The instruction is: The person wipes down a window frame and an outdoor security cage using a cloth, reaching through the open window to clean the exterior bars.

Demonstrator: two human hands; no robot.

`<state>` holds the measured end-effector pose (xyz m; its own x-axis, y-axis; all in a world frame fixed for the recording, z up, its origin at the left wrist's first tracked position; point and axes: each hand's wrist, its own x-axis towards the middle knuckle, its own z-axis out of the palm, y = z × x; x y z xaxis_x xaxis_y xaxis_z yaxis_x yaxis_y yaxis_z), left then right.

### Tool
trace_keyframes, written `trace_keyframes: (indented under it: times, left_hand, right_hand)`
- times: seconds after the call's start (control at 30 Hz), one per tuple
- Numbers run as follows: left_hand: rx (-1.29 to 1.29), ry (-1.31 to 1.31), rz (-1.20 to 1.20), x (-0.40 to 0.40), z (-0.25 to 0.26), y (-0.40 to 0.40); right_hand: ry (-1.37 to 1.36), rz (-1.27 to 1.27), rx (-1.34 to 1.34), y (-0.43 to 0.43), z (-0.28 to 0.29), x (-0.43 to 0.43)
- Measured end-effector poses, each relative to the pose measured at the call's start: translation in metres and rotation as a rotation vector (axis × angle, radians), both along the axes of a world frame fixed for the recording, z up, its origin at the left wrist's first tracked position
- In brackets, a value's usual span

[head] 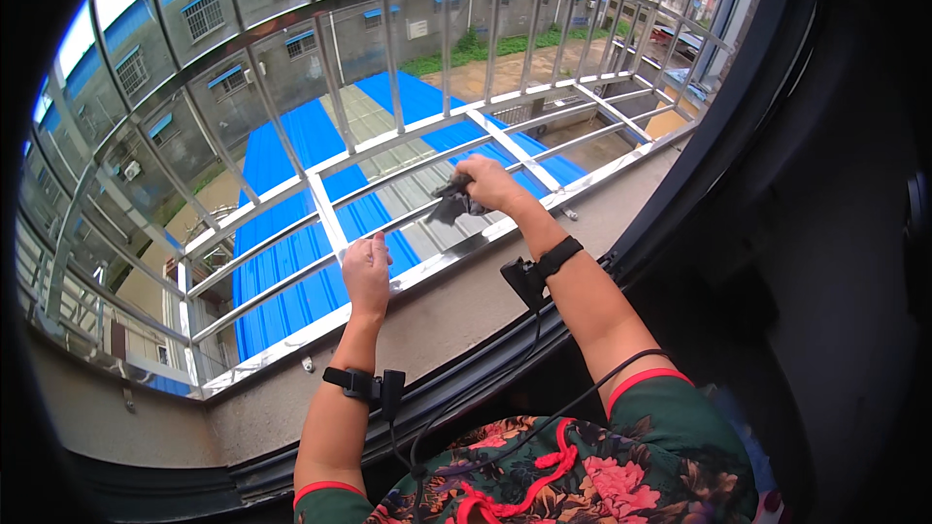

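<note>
My right hand (489,182) grips a dark grey cloth (455,204), which hangs from the fingers over the bottom bars of a metal window cage (510,149). Further left, my left hand (366,273) is closed around a lower bar of the cage, where a wide crosspiece (328,211) meets the inner rail. The part of the bar inside that fist is hidden. Both arms reach out over the window sill (466,313).
Upright bars (393,80) close off the far side of the cage. Below it lies a blue and pale corrugated roof (291,269). A dark window frame (437,386) runs along the sill. Cables (539,335) trail from the wrist-strapped devices (391,394) across my body.
</note>
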<state>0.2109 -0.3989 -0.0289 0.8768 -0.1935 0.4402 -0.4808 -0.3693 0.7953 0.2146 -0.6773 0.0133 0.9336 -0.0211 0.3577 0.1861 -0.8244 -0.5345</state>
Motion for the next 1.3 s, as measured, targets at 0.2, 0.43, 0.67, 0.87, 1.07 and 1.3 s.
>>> trace_keyframes:
  times: [0.2, 0.43, 0.67, 0.87, 1.07, 1.3]
  left_hand:
    - [0.173, -0.249, -0.210, -0.009, -0.010, -0.100]
    - [0.408, -0.302, -0.223, -0.007, -0.043, -0.173]
    - [0.577, -0.213, -0.219, -0.012, -0.052, -0.178]
    - [0.565, -0.170, -0.182, -0.005, -0.059, -0.177]
    - [0.587, -0.192, -0.162, -0.005, -0.058, -0.181]
    - [0.590, -0.130, -0.230, -0.006, -0.052, -0.181]
  right_hand:
    - [-0.372, -0.776, 0.100, -0.098, -0.011, -0.012]
    - [0.352, -1.108, -0.048, -0.128, -0.064, -0.032]
    - [0.446, -1.106, 0.008, -0.143, -0.090, -0.031]
    - [0.473, -1.245, -0.021, -0.190, -0.091, -0.018]
    - [0.538, -1.384, -0.064, -0.245, -0.090, -0.001]
    - [0.387, -1.474, -0.032, -0.352, -0.113, -0.003]
